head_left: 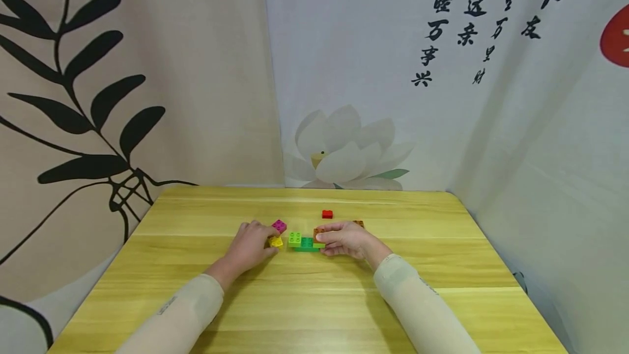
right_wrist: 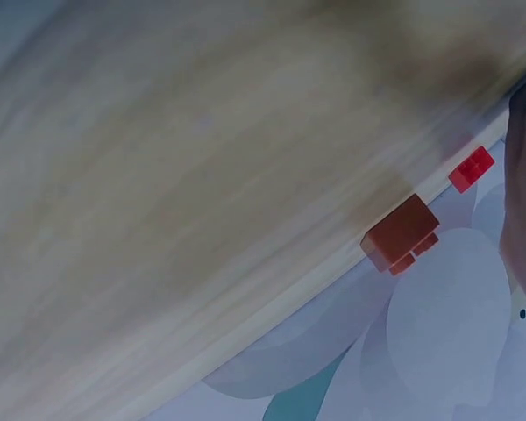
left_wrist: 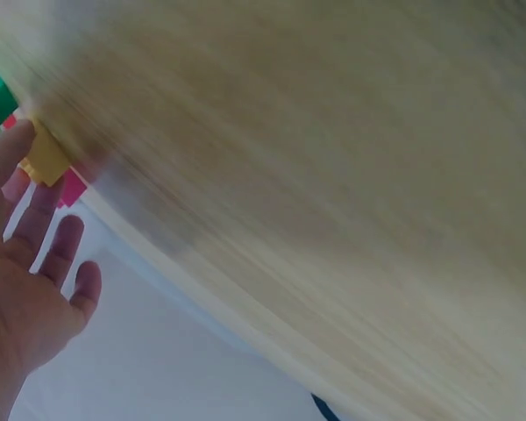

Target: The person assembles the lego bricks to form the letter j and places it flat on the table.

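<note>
In the head view, my left hand (head_left: 251, 243) has its thumb and fingertips around a yellow toy brick (head_left: 276, 241), with a magenta brick (head_left: 279, 226) just behind. The left wrist view shows the yellow brick (left_wrist: 46, 156) between thumb and fingers, the other fingers spread loosely. My right hand (head_left: 346, 239) pinches an orange-brown brick (head_left: 318, 234) over the right end of a green brick (head_left: 307, 243). A lime brick (head_left: 295, 239) sits on that green brick's left end, and another lime piece shows under the orange-brown one. In the right wrist view, the fingertips are out of frame.
A red brick (head_left: 327, 214) lies farther back on the wooden table (head_left: 304, 305). Another orange-brown brick (right_wrist: 401, 234) lies behind the right hand, partly hidden in the head view. A printed curtain (head_left: 221, 70) hangs beyond the table's far edge.
</note>
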### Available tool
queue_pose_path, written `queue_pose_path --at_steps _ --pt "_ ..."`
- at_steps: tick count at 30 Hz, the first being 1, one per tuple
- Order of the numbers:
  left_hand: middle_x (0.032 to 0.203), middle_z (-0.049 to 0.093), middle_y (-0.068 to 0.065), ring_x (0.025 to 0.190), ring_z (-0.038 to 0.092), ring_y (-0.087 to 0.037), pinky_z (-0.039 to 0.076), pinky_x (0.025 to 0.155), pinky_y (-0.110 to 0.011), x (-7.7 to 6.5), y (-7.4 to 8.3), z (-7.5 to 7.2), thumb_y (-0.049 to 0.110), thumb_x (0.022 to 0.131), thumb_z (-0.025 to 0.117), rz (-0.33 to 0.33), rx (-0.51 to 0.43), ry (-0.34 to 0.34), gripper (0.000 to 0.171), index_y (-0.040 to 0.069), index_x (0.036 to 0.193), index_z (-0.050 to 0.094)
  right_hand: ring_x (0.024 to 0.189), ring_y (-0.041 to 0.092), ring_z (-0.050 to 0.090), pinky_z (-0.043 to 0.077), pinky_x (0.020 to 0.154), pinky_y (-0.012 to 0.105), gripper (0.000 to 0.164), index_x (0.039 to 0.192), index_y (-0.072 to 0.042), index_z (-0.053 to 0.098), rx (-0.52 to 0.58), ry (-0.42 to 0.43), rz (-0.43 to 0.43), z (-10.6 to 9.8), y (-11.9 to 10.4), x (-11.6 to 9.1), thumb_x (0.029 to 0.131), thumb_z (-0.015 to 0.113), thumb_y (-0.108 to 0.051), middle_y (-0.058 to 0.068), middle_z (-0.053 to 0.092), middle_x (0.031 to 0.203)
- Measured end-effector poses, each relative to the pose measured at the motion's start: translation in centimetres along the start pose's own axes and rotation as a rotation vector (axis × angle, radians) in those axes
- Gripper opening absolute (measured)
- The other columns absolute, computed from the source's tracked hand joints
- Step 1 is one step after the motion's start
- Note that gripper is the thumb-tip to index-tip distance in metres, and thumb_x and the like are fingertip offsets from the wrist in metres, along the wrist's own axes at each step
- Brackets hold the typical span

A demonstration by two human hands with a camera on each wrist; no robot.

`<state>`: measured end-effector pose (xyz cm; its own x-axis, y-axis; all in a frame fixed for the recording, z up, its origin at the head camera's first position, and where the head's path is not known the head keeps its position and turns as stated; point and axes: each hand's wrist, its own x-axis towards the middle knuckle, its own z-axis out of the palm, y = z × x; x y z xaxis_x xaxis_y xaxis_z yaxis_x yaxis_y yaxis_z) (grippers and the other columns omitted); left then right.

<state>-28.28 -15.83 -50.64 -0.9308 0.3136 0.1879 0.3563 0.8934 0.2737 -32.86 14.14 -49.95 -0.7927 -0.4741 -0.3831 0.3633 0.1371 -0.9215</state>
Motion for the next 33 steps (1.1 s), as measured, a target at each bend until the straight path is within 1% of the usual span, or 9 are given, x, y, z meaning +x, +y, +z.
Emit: queue_pose_path --at_steps 6,11,15,17,20,25,28,33 --pt "0.116 0.081 -0.006 0.111 0.066 -0.031 0.045 0.105 -0.055 -0.3 -0.1 -0.2 0.025 0.088 0.089 -0.01 -0.031 -0.009 0.033 0.015 0.118 0.08 0.088 0.02 0.078 0.065 0.083 0.033 0.051 0.143 -0.003 0.066 -0.002 0.001 -0.003 0.0 0.2 0.0 0.097 0.081 -0.017 0.007 0.077 0.109" --pt "0.12 0.08 -0.006 0.116 0.067 -0.033 0.043 0.112 -0.059 0.0 -0.3 -1.0 0.025 0.09 0.088 -0.035 -0.071 -0.003 0.035 0.014 0.122 0.079 0.094 0.022 0.079 0.065 0.087 0.034 0.05 0.146 -0.003 0.062 -0.019 -0.015 -0.018 -0.2 0.2 -0.1 0.1 0.077 -0.018 0.009 0.076 0.117" --pt "0.121 0.08 -0.005 0.119 0.067 -0.035 0.043 0.113 -0.06 0.5 0.2 -2.0 0.025 0.091 0.087 -0.032 -0.135 0.029 0.036 0.013 0.124 0.078 0.1 0.024 0.078 0.064 0.091 0.036 0.052 0.15 -0.006 0.059 -0.027 -0.04 -0.02 -0.5 0.0 -0.3 0.101 0.075 -0.013 0.014 0.071 0.126" --pt "0.122 0.08 -0.005 0.119 0.067 -0.035 0.042 0.114 -0.061 0.9 0.8 -2.5 0.025 0.092 0.087 -0.029 -0.164 0.039 0.037 0.013 0.125 0.078 0.101 0.024 0.077 0.064 0.093 0.037 0.054 0.151 -0.006 0.058 -0.027 -0.042 -0.016 -0.5 0.1 -0.2 0.1 0.076 -0.009 0.016 0.069 0.128" --pt "0.123 0.08 -0.005 0.12 0.069 -0.034 0.045 0.115 -0.06 1.9 2.1 -2.7 0.023 0.092 0.086 -0.014 -0.196 0.047 0.036 0.013 0.126 0.078 0.1 0.023 0.076 0.064 0.094 0.037 0.056 0.151 -0.006 0.059 -0.034 -0.031 -0.02 -0.5 0.3 -0.2 0.097 0.077 -0.004 0.017 0.069 0.128" --pt "0.133 0.076 -0.008 0.122 0.071 -0.033 0.055 0.11 -0.051 3.5 5.0 -2.6 0.019 0.093 0.085 0.029 -0.29 -0.014 0.038 0.011 0.129 0.076 0.098 0.021 0.077 0.064 0.094 0.038 0.057 0.149 -0.003 0.06 -0.054 0.001 -0.035 -0.3 0.5 -0.1 0.096 0.079 -0.003 0.018 0.071 0.127" --pt "0.135 0.075 -0.01 0.122 0.071 -0.033 0.058 0.106 -0.049 4.2 6.5 -2.4 0.016 0.094 0.084 0.061 -0.343 -0.05 0.039 0.009 0.131 0.075 0.098 0.02 0.077 0.064 0.093 0.037 0.059 0.15 -0.001 0.059 -0.077 0.016 -0.038 -0.2 0.5 -0.3 0.095 0.08 -0.004 0.018 0.072 0.125" --pt "0.132 0.076 -0.01 0.116 0.072 -0.03 0.06 0.102 -0.047 4.9 7.9 -1.8 0.013 0.093 0.084 0.091 -0.37 -0.055 0.036 0.008 0.128 0.076 0.1 0.02 0.078 0.064 0.095 0.038 0.062 0.152 0.001 0.055 -0.103 0.023 -0.039 0.3 0.2 -0.6 0.095 0.08 -0.005 0.018 0.072 0.128"
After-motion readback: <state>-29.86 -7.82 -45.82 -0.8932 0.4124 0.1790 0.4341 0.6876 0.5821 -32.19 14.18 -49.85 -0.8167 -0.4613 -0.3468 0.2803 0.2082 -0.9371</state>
